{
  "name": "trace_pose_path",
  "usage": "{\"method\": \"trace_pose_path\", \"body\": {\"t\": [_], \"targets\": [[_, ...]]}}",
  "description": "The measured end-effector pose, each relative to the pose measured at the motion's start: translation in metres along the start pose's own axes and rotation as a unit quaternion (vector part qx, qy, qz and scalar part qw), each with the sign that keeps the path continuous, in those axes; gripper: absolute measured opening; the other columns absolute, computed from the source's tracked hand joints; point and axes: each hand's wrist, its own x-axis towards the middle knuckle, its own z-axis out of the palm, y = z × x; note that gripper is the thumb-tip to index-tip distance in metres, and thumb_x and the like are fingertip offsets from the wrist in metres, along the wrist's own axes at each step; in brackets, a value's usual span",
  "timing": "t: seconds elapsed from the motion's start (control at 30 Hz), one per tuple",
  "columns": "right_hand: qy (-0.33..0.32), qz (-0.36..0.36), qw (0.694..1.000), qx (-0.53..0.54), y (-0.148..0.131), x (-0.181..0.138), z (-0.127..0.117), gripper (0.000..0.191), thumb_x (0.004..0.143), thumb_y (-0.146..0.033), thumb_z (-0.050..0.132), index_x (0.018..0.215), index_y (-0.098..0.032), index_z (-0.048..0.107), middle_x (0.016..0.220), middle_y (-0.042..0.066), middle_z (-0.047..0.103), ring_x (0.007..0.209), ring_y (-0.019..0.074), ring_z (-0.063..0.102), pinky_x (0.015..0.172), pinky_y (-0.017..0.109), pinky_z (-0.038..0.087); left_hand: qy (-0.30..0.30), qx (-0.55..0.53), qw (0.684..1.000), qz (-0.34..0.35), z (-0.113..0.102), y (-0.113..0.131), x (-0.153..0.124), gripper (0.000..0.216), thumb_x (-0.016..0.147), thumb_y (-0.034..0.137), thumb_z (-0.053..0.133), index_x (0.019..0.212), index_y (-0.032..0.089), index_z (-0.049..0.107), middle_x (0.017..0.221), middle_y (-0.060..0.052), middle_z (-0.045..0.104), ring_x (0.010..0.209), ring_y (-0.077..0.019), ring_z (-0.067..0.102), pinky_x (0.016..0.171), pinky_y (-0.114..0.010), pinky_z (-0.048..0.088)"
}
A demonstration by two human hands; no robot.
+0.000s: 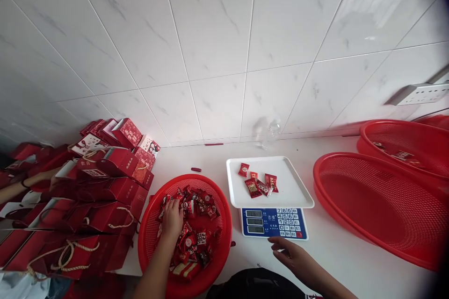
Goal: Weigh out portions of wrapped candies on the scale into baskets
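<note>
My left hand (171, 218) reaches into a round red mesh basket (227, 229) of red-wrapped candies (201, 239). Its fingers curl down among the wrappers; what they hold, if anything, is hidden. My right hand (289, 253) hovers over the counter just in front of a digital scale (274, 223) with a blue keypad panel. Nothing is in it, and the fingers are loosely apart. On the scale rests a white tray (293, 189) bearing several small red packets (253, 188), grouped toward its left and middle.
Stacked red gift boxes (115, 189) with rope handles crowd the left, where another person's arm (38, 178) reaches in. Two large red baskets, one nearer (317, 173) and one behind (372, 126), stand at right. A clear glass-like object (274, 130) is by the tiled wall.
</note>
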Motion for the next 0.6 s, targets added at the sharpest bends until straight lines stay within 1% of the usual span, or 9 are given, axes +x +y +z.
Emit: {"method": "trace_pose_path", "body": {"t": [0.1, 0.17, 0.23, 0.33, 0.4, 0.47, 0.53, 0.57, 0.6], "targets": [[0.020, 0.001, 1.000, -0.002, 0.001, -0.002, 0.000, 0.040, 0.077, -0.044, 0.049, 0.109, -0.023, 0.060, 0.102, 0.005, 0.067, 0.091, 0.0203, 0.062, 0.080, 0.027, 0.047, 0.027, -0.078, 0.996, 0.014, -0.016, 0.010, 0.005, 0.036, 0.080, 0.020, 0.039, 0.108, 0.015, 0.060, 0.108, -0.012, 0.064, 0.108, -0.0250, 0.055, 0.093, -0.039, 0.044], [0.029, -0.003, 1.000, -0.002, 0.001, -0.004, 0.000, 0.039, 0.076, -0.041, 0.050, 0.108, -0.022, 0.061, 0.101, 0.006, 0.067, 0.089, 0.0197, 0.062, 0.080, 0.027, 0.046, 0.039, -0.140, 0.989, 0.024, -0.030, 0.030, 0.008, 0.034, 0.080, 0.024, 0.040, 0.106, 0.015, 0.060, 0.103, -0.012, 0.065, 0.101, -0.0247, 0.058, 0.089, -0.038, 0.047], [0.033, -0.008, 0.999, 0.005, 0.001, -0.005, 0.000, 0.038, 0.076, -0.037, 0.051, 0.109, -0.021, 0.060, 0.102, 0.006, 0.067, 0.088, 0.0193, 0.062, 0.079, 0.027, 0.046, 0.045, -0.207, 0.976, 0.050, -0.043, 0.062, 0.010, 0.033, 0.081, 0.029, 0.041, 0.105, 0.018, 0.060, 0.101, -0.010, 0.066, 0.097, -0.0242, 0.059, 0.083, -0.037, 0.049], [0.039, -0.014, 0.999, 0.019, 0.003, -0.007, -0.002, 0.038, 0.076, -0.035, 0.050, 0.110, -0.021, 0.060, 0.104, 0.006, 0.066, 0.088, 0.0185, 0.062, 0.079, 0.027, 0.046, 0.042, -0.305, 0.942, 0.134, -0.056, 0.126, 0.013, 0.027, 0.082, 0.032, 0.045, 0.101, 0.022, 0.061, 0.102, -0.008, 0.065, 0.098, -0.0230, 0.059, 0.085, -0.036, 0.049], [0.048, -0.016, 0.999, 0.016, 0.007, -0.009, -0.004, 0.038, 0.075, -0.033, 0.050, 0.110, -0.021, 0.060, 0.103, 0.006, 0.067, 0.087, 0.0181, 0.062, 0.078, 0.027, 0.046, 0.021, -0.347, 0.915, 0.204, -0.056, 0.171, 0.015, 0.024, 0.082, 0.029, 0.045, 0.099, 0.022, 0.062, 0.099, -0.008, 0.065, 0.096, -0.0220, 0.058, 0.085, -0.036, 0.048], [0.061, -0.012, 0.998, 0.006, 0.011, -0.012, -0.006, 0.038, 0.074, -0.031, 0.051, 0.109, -0.020, 0.061, 0.102, 0.006, 0.067, 0.085, 0.0178, 0.062, 0.077, 0.026, 0.046, -0.005, -0.364, 0.884, 0.292, -0.049, 0.208, 0.018, 0.025, 0.083, 0.026, 0.044, 0.102, 0.023, 0.061, 0.101, -0.008, 0.064, 0.101, -0.0217, 0.055, 0.092, -0.038, 0.044], [0.068, -0.006, 0.998, 0.003, 0.016, -0.017, -0.009, 0.037, 0.074, -0.029, 0.051, 0.109, -0.021, 0.061, 0.102, 0.006, 0.068, 0.084, 0.0175, 0.062, 0.077, 0.026, 0.046, -0.055, -0.355, 0.852, 0.380, -0.036, 0.234, 0.024, 0.025, 0.082, 0.023, 0.045, 0.102, 0.024, 0.061, 0.102, -0.007, 0.063, 0.106, -0.0222, 0.052, 0.097, -0.039, 0.039], [0.071, -0.003, 0.997, 0.004, 0.019, -0.019, -0.011, 0.037, 0.074, -0.029, 0.050, 0.109, -0.021, 0.061, 0.102, 0.006, 0.068, 0.085, 0.0173, 0.063, 0.077, 0.026, 0.046, -0.081, -0.339, 0.841, 0.413, -0.029, 0.242, 0.028, 0.025, 0.081, 0.022, 0.047, 0.100, 0.025, 0.061, 0.100, -0.006, 0.063, 0.106, -0.0227, 0.052, 0.098, -0.040, 0.038], [0.075, 0.000, 0.997, 0.005, 0.023, -0.022, -0.012, 0.038, 0.074, -0.028, 0.050, 0.109, -0.022, 0.060, 0.102, 0.005, 0.068, 0.085, 0.0172, 0.063, 0.077, 0.026, 0.046, -0.102, -0.318, 0.837, 0.434, -0.022, 0.247, 0.032, 0.023, 0.079, 0.021, 0.049, 0.097, 0.025, 0.062, 0.097, -0.006, 0.063, 0.105, -0.0232, 0.052, 0.097, -0.040, 0.039]]}}
